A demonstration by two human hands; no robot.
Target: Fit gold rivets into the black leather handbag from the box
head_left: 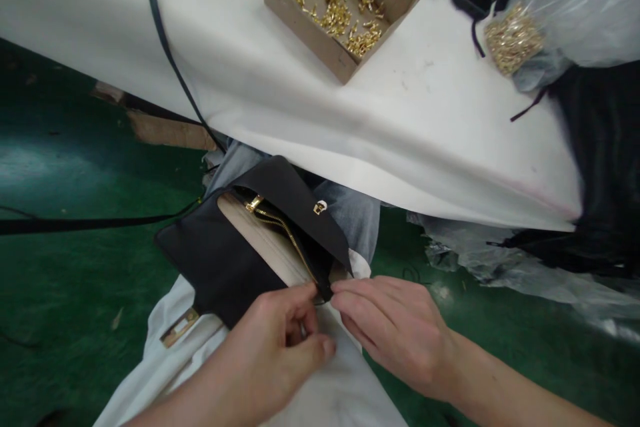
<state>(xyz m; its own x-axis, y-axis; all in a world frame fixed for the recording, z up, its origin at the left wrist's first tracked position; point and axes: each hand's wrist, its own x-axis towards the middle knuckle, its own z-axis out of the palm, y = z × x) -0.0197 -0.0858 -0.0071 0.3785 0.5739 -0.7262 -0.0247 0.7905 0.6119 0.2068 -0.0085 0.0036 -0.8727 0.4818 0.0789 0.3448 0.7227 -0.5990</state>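
Observation:
A black handbag [227, 257] lies open on the person's lap, its flap folded toward the lower left. Gold zipper teeth [293, 240] and a beige lining strip [263, 243] show inside. On the bag's upper panel sits a small gold turn lock [320, 207], and the flap's end carries a gold frame plate [179, 328]. My right hand [395, 330] pinches the bag's right-hand corner. My left hand [285, 347] has its index finger on the bag beside that corner, with the thumb apart and other fingers curled. What lies under the fingertips is hidden.
A cardboard box [310, 30] of small gold metal pieces stands on the white-covered table [425, 140]. Bags of gold pieces [514, 39] and clear plastic [595, 7] lie at the upper right. A black strap [167, 47] hangs over the table edge. The floor [75, 167] is green.

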